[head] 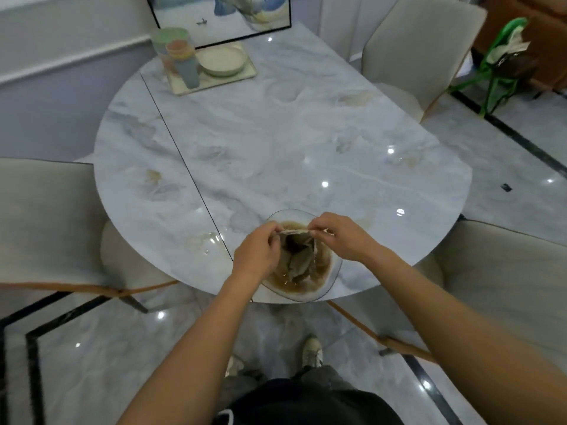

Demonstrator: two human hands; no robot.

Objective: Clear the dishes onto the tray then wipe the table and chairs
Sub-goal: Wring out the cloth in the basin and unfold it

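- Marble-patterned table (276,142): glossy, rounded, cream chairs around it.
- Glass bowl (333,273): at the table's 6 o'clock edge, holding brownish water.
- Wet grey cloth (299,256): hanging into the bowl, its top edge stretched between both hands.
- Left hand (256,253): fingers pinched shut on the cloth's left corner.
- Right hand (340,237): fingers pinched on the right corner.
- Tray (248,73): at 11 o'clock, carrying stacked cups (179,58) and a pale plate (222,59).

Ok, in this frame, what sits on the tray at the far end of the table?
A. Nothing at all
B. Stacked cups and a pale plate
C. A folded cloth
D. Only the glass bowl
B: the tray carries stacked cups beside a pale plate, while the glass bowl sits at the near edge between both hands.
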